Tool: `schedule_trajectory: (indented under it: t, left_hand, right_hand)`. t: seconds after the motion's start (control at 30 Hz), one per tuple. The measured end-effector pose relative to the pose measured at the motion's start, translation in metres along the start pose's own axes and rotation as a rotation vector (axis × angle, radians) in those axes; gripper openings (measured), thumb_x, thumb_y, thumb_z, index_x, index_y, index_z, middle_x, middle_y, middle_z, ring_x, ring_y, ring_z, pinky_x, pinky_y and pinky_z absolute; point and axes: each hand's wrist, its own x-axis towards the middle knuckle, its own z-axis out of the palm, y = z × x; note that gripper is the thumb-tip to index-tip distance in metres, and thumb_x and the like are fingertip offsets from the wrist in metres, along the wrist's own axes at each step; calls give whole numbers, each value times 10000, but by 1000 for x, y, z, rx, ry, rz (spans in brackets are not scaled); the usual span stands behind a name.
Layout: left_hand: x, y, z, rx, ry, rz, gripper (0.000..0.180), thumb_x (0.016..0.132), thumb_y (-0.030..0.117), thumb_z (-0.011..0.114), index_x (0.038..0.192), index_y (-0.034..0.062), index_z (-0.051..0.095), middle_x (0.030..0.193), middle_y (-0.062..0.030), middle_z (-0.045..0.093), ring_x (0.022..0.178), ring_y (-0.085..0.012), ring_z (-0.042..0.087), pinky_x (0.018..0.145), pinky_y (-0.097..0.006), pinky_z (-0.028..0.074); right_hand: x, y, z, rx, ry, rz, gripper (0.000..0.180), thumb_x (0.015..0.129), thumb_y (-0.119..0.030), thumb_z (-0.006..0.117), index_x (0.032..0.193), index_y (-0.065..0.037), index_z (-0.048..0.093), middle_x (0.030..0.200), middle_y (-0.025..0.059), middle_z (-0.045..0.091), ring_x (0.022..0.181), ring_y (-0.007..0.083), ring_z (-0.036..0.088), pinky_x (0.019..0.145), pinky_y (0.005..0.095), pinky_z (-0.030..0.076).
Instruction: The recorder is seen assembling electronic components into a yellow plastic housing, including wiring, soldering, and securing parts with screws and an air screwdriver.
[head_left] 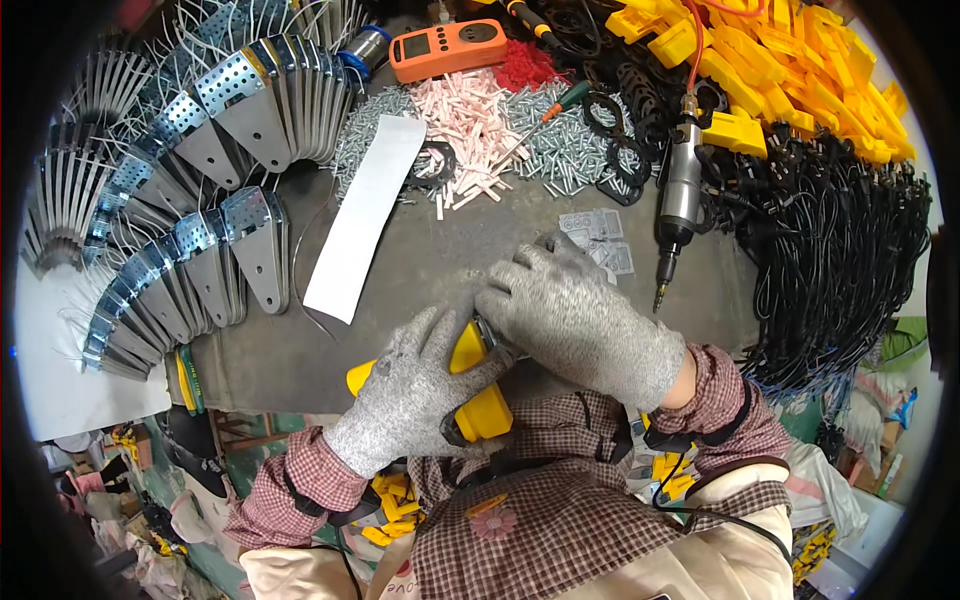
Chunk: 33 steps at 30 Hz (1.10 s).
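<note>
Both my hands wear grey knit gloves. My left hand is wrapped over a yellow plastic housing at the table's front edge, gripping it close to my body. Parts of the housing show on either side of the fingers. My right hand is bent over the housing's far end, its fingers curled and their tips partly hidden. A small strip of metal shows between the two hands; what the right fingers pinch I cannot make out. Beyond the right hand lies a sheet of small printed labels.
A pneumatic screwdriver hangs at the right. Behind are screws, pale pink sticks, an orange meter and a white strip. Metal plates stand at left; yellow housings and black cables are heaped at right.
</note>
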Motion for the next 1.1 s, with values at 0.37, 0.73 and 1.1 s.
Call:
schedule_trajectory:
  t: [0.37,0.73,1.1]
  left_hand:
    - [4,-3,0,13,10,18,959,618,632,832,1454,256,552,1535,-323,315,1383,-521,359,1132,-610,317]
    - [6,3,-2,11,67,9,996,568,520,882,1445,221,519,1522,-212,369,1354,-486,384,1092,-610,357]
    - [5,-6,2,51,50,28,1008,603,618,835,1475,231,511,1528,-235,335,1345,-502,375,1084,-627,364]
  right_hand:
    - [-9,5,17,497,324,-7,295,792,-99,732,1057,-76,605,986,151,674,1022,364,643,905,454,501]
    - [-74,84,13,-123,801,830,619,874,-215,721,1397,-4,466,1064,241,642,985,387,662,879,421,541]
    - [-40,44,20,1987,1307,183,519,988,-210,612,1452,-71,426,1367,194,569,1105,288,641,988,477,516]
